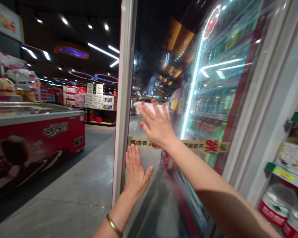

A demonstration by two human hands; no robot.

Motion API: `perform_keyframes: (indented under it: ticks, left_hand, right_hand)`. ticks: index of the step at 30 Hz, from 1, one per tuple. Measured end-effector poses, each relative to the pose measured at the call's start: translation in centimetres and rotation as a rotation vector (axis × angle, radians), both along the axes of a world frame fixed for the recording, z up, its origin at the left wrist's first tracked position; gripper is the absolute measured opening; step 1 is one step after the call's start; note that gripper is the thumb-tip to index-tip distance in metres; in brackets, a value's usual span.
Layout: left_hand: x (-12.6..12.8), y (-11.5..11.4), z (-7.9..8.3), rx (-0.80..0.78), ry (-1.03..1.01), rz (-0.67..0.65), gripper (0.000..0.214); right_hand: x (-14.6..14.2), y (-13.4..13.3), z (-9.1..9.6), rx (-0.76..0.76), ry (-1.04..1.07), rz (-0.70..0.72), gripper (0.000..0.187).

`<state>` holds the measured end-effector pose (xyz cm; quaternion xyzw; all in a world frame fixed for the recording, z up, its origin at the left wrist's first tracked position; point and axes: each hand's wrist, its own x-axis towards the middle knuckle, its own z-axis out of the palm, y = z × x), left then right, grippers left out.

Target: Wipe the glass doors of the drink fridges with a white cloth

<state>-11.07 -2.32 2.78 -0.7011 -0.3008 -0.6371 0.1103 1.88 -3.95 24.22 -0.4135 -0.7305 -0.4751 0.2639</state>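
Glass door of a shop cooler, seen from the head camera. The glass door (164, 59) is shown swung out, with its pale upright door frame (124, 82) at the left edge and a yellow banner strip (213, 145) crossing it at mid-height.

The right hand (157, 127) is laid against the glass just above the strip, fingers spread and extended. A white cloth (144, 107) is pinned flat to the pane under the fingertips rather than pinched or balled up. The left hand (135, 172) is pressed open-palmed, fingers together, on the glass below the strip, close beside the frame. Nothing is held in it, and a gold bracelet (114, 225) is worn at the wrist.

The step in hand is judged to be wiping the pane, with the door steadied by the left palm. How much of the glass has been covered cannot be told. For a further pass, even pressure through the flat fingers would be needed so that the cloth is not left behind, together with a firm brace at the frame edge so that the door is not swung away.

A red chest freezer (39, 132) is seen across the aisle at left. Stocked shelves (285, 173) are seen at the right edge.
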Motion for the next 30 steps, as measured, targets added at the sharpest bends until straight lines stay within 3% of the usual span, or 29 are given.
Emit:
perform_keyframes:
  ticks: [3, 5, 6, 8, 10, 12, 14, 16, 18, 20, 23, 25, 27, 30]
  left_hand:
    - [-0.1, 0.2, -0.5, 0.001, -0.023, -0.037, 0.096]
    - [-0.2, 0.1, -0.5, -0.019, -0.026, -0.054, 0.097]
    - [-0.3, 0.0, -0.5, -0.041, -0.028, -0.057, 0.096]
    - [-0.3, -0.3, -0.3, -0.087, -0.032, -0.056, 0.095]
    - [-0.3, -0.4, 0.0, -0.117, -0.03, -0.053, 0.094]
    - [-0.2, -0.4, 0.0, -0.127, -0.03, -0.053, 0.094]
    - [-0.3, -0.1, -0.2, -0.12, -0.035, -0.053, 0.094]
    - [-0.5, 0.2, -0.6, -0.093, -0.02, -0.05, 0.095]
    - [-0.8, 0.5, -0.8, -0.066, 0.016, -0.044, 0.096]
    - [-1.0, 0.6, -0.9, -0.065, 0.049, -0.036, 0.095]
    - [-1.0, 0.4, -0.6, -0.074, 0.074, -0.014, 0.093]
    - [-0.8, 0.3, -0.3, -0.07, 0.092, 0.004, 0.094]
    - [-0.6, 0.2, -0.2, -0.072, 0.102, 0.025, 0.095]
    - [-0.6, 0.1, -0.3, -0.097, 0.104, 0.053, 0.093]
  right_hand:
    - [-0.1, -0.9, -5.5, -0.149, -0.308, 0.081, 0.065]
    - [1.8, -1.8, -7.0, -0.2, -0.373, 0.092, 0.066]
    - [2.9, -2.0, -6.3, -0.204, -0.35, 0.078, 0.066]
    - [4.0, -1.8, -2.8, -0.161, -0.182, 0.005, 0.064]
    - [3.3, -0.9, 1.3, -0.067, 0.075, -0.086, 0.064]
    - [1.2, 0.0, 3.1, -0.017, 0.196, -0.119, 0.064]
    - [-0.8, 0.2, 1.3, -0.068, 0.065, -0.068, 0.065]
    - [-0.7, -0.4, -3.1, -0.19, -0.182, 0.004, 0.065]
    - [2.5, -1.8, -7.3, -0.24, -0.226, -0.003, 0.064]
    - [8.1, -3.8, -8.7, -0.149, 0.018, -0.101, 0.061]
    - [16.4, -6.2, -5.4, 0.124, 0.492, -0.279, 0.067]
    - [18.3, -6.4, -2.8, 0.25, 0.641, -0.34, 0.074]
    - [16.5, -5.9, -2.6, 0.295, 0.667, -0.359, 0.074]
    - [10.8, -4.6, -7.3, 0.17, 0.444, -0.306, 0.07]
